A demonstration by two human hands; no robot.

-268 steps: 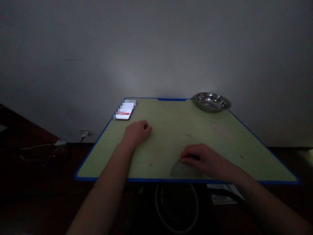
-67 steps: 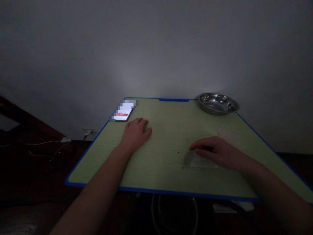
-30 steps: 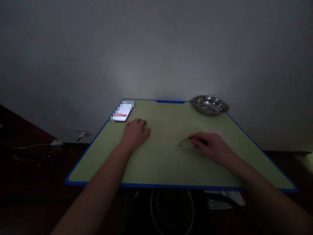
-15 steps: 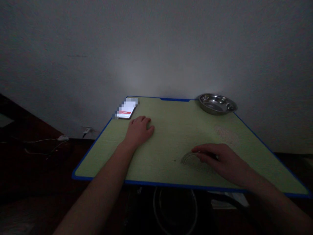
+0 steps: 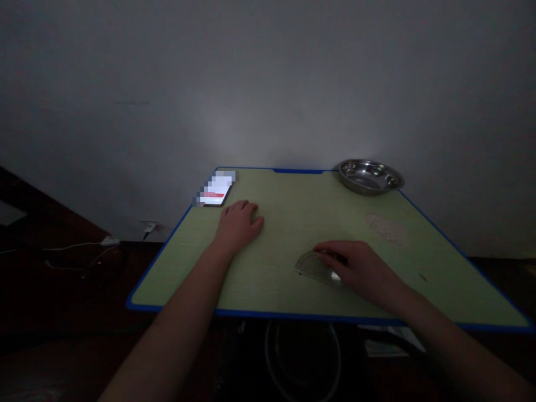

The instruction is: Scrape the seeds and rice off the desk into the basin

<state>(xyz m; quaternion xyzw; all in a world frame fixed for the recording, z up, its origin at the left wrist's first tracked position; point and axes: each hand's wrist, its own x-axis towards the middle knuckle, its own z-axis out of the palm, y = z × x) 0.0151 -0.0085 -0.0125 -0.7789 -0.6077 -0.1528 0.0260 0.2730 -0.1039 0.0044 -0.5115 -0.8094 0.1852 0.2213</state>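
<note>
Between the thumb and fingers of my right hand (image 5: 355, 268) is a clear half-round protractor (image 5: 312, 267), held by its curved edge low over the table or against it; I cannot tell which. Its right part is behind my fingers. A tiny dark speck (image 5: 300, 274) shows at the protractor's left corner. My left hand (image 5: 238, 226) rests on the green tabletop (image 5: 276, 268), fingers spread and holding nothing, just below a lit phone (image 5: 218, 188). A flat patch of pale grains (image 5: 385, 229) lies beyond my right hand.
A shiny steel bowl (image 5: 371, 177) sits at the table's back right corner. Blue trim (image 5: 293, 315) edges the table. Below its front edge is a dark round pan (image 5: 304, 357) with a handle. A grey wall stands behind, with a plug and cables (image 5: 111, 241) at left.
My right hand has shifted left with the protractor, which now lies flatter and reaches the dark speck. A small dark sliver is now visible to the right. My left hand stays put.
</note>
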